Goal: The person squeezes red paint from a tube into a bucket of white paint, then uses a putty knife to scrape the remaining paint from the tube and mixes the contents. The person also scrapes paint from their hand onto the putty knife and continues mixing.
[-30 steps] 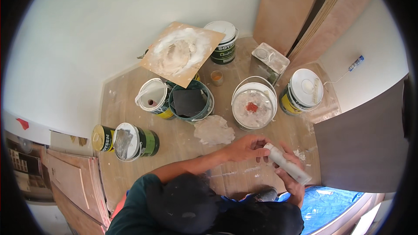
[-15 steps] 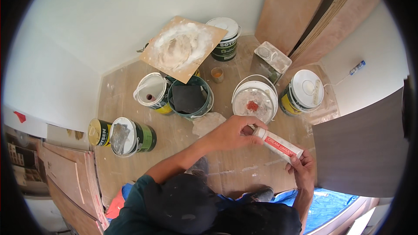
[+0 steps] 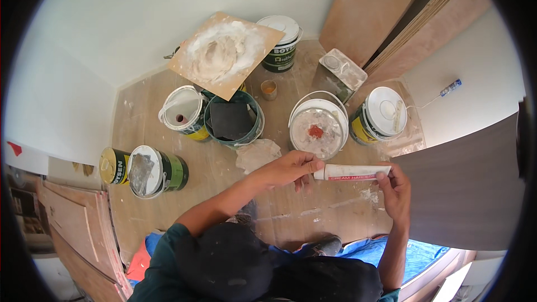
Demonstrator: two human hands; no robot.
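One white squeeze tube with a red stripe (image 3: 351, 173) lies level between two hands above the wooden floor (image 3: 313, 212): the left hand (image 3: 288, 169) pinches its cap end with fingertips closed on it, and the right hand (image 3: 396, 191) grips its flat tail. Beyond it stand six round paint cans, among them an open white pail with a red blob inside (image 3: 318, 128) just past the tube. One square board heaped with white putty (image 3: 225, 53) rests on a can, and one crumpled rag (image 3: 256, 154) lies by the left wrist.
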